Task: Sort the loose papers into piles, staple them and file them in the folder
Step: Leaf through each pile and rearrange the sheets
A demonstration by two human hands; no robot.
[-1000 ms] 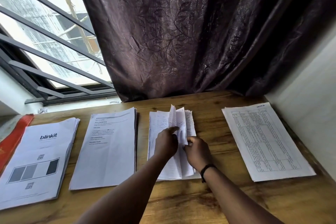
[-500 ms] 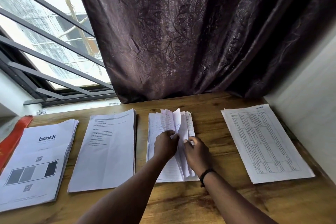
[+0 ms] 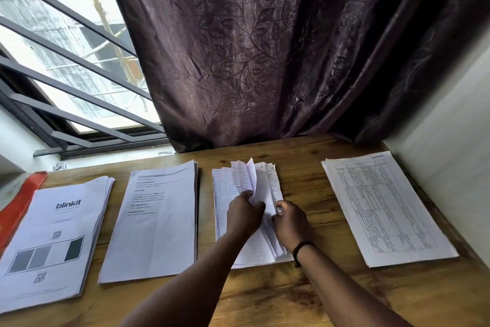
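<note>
Both grips pinch the handwritten pile point(image 3: 246, 210); left hand point(image 3: 245, 214) now fans more leaves (right hand point(image 3: 290, 223) steadies).

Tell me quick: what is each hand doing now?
Left hand: holds lifted sheets of the handwritten pile.
Right hand: pinches that pile's right edge.

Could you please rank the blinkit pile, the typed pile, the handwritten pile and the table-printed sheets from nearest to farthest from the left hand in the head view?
From the left hand:
1. Handwritten pile, under it.
2. Typed pile, just left.
3. Table-printed sheets, far right.
4. Blinkit pile, far left.
</note>
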